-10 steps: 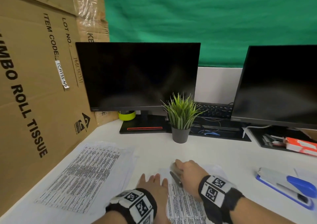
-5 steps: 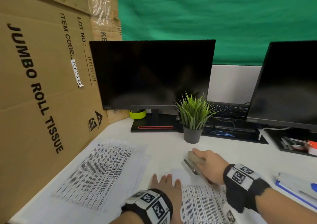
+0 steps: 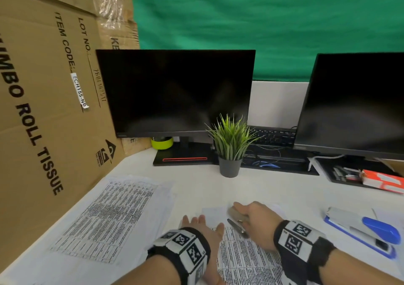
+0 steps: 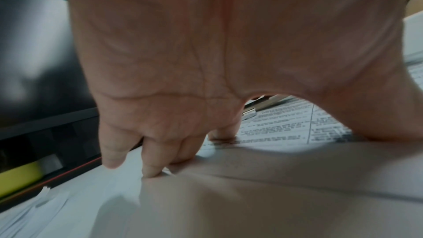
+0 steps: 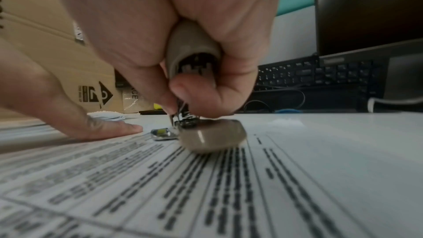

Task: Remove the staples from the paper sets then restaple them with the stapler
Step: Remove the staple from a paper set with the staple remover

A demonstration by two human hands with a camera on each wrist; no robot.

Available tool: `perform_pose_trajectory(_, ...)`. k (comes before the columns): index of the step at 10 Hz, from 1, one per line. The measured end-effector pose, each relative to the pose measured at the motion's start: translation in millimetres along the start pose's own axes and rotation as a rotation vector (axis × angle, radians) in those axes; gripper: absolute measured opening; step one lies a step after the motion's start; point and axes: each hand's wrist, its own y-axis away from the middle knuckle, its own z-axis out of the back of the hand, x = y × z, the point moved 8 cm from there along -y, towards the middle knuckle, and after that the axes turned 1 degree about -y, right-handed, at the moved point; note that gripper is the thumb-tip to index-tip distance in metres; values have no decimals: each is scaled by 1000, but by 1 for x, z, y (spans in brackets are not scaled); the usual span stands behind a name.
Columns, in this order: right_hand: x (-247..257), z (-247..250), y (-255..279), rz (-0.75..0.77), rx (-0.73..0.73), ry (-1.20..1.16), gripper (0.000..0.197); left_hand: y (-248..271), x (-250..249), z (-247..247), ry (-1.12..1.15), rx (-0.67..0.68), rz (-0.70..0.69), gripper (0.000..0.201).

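Note:
A printed paper set (image 3: 244, 260) lies on the white desk in front of me. My left hand (image 3: 203, 225) rests flat on its left edge with straight fingers (image 4: 151, 167) pressing the sheet. At the sheet's top corner my right hand (image 3: 253, 217) grips a small beige stapler-like tool (image 3: 236, 213). In the right wrist view the fingers curl round the tool's upper half (image 5: 192, 46). The tool's beige base (image 5: 213, 137) and metal tongue (image 5: 163, 133) lie on the paper (image 5: 228, 187). No staple is visible.
A second pile of printed sheets (image 3: 109, 217) lies to the left, beside a big cardboard box (image 3: 43, 110). A grey and blue stapler (image 3: 367, 230) sits at the right. A potted plant (image 3: 230, 149), two dark monitors and an orange box (image 3: 384, 181) stand behind.
The head view swung to the left and back. My right hand with the tool has shifted slightly right at the sheet's top corner. The left hand stays flat on the paper.

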Motion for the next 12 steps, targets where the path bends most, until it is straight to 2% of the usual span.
perform_pose_trajectory(2,10,5,-2,-27,21,29,37,-1,1,-1,37,-100,31,79)
perform_pose_trajectory(3,12,2,-14,-82,6,21,38,5,-5,2,-46,-9,-111,79)
perform_pose_trajectory(4,15,3,-23,-122,-3,27,46,5,1,4,-23,-35,2,78)
perform_pose_trajectory(5,15,10,-29,-136,-24,12,51,4,0,1,22,-33,53,80)
perform_pose_trajectory(7,4,12,-16,-90,-55,-66,48,17,0,15,17,-44,42,74)
perform_pose_trajectory(8,1,9,-7,-68,-21,19,45,18,-3,16,-27,-43,15,72)
perform_pose_trajectory(9,6,7,-8,-72,-1,103,29,12,-1,13,17,-77,18,73)
perform_pose_trajectory(10,8,5,-18,-115,1,82,11,10,-2,12,35,-90,16,75)
perform_pose_trajectory(11,7,1,-27,-115,28,107,12,9,-2,8,30,-44,30,75)
perform_pose_trajectory(12,4,0,-29,-143,-21,94,20,7,-2,9,5,-12,28,76)
